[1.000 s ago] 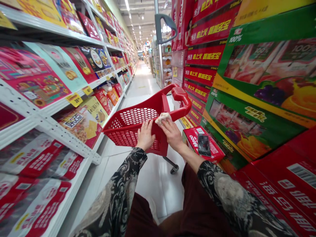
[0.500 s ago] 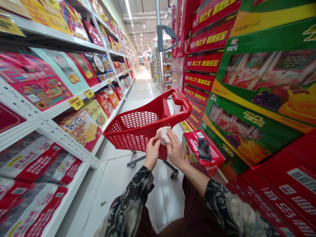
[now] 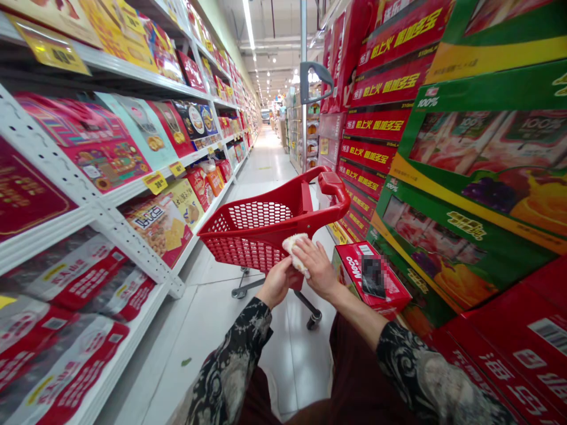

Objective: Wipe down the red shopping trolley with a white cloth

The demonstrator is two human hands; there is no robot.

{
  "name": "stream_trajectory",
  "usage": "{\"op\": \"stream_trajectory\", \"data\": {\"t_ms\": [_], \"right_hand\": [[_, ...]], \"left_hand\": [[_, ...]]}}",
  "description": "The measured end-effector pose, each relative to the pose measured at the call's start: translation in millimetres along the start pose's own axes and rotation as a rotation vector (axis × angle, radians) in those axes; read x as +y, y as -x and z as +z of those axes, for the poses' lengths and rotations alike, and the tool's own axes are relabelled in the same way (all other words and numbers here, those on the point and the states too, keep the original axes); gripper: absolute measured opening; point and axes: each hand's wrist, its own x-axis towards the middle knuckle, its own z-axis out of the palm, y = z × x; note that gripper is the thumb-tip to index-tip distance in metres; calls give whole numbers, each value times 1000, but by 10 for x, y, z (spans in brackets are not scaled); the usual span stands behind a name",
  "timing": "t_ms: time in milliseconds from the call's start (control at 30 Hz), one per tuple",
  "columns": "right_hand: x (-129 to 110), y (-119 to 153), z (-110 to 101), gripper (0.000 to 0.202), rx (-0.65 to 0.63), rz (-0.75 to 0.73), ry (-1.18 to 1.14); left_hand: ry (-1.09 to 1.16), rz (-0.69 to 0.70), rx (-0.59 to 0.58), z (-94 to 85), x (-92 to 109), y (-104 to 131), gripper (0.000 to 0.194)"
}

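Observation:
A white cloth (image 3: 291,247) is bunched under the fingers of my right hand (image 3: 319,268), which presses it near the side of the red cart (image 3: 261,221), just below the handle end. My left hand (image 3: 278,282) is beside it, its fingertips pinched together at the lower left edge of the cloth. Whether those fingers grip the cloth itself is hard to see. The basket of the cart points left, and its handle (image 3: 333,188) is at the upper right.
Shelves of packaged snacks (image 3: 155,227) line the left side. Stacked green juice cartons (image 3: 443,236) and red drink cases (image 3: 365,154) rise on the right. A red box (image 3: 349,260) with a dark phone-like object (image 3: 372,276) on top stands by my right forearm.
My right hand has flattened over the cloth, and the cloth lies more against the cart. My left hand has shifted lower beside it. The view has shifted slightly.

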Motion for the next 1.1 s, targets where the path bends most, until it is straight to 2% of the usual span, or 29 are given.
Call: {"op": "stream_trajectory", "data": {"t_ms": [67, 133, 200, 233, 300, 400, 500, 600, 700, 800, 867, 967, 1100], "right_hand": [[182, -144, -101, 41, 114, -13, 96], [344, -305, -186, 40, 200, 8, 192], [451, -421, -210, 41, 201, -13, 258], [479, -446, -190, 41, 171, -45, 279], [489, -427, -92, 40, 91, -124, 299], [449, -269, 149, 38, -6, -190, 298], [410, -57, 382, 35, -88, -227, 268], [369, 93, 469, 32, -161, -287, 193], [307, 44, 323, 33, -98, -287, 64], [255, -220, 52, 34, 86, -202, 4], [245, -401, -57, 36, 145, -149, 50], [228, -458, 11, 37, 59, -137, 126], [130, -170, 229, 35, -89, -217, 142]], "left_hand": [[-264, 112, 69, -50, 70, -73, 29], [-541, 271, 213, -126, 181, -194, 36], [-887, 413, 341, -220, 308, -332, 50], [-1062, 451, 360, -268, 369, -397, 56], [-1321, 419, 287, -353, 469, -501, 64], [-1531, 308, 149, -432, 548, -575, 69], [-1615, 272, 148, -466, 559, -577, 73], [-1634, 250, 155, -491, 546, -554, 76], [-1628, 248, 145, -520, 532, -529, 79], [-1613, 271, 137, -539, 520, -506, 80], [-1597, 281, 136, -540, 514, -488, 81], [-1574, 276, 127, -526, 521, -456, 80], [-1559, 298, 118, -529, 560, -439, 72]]}}
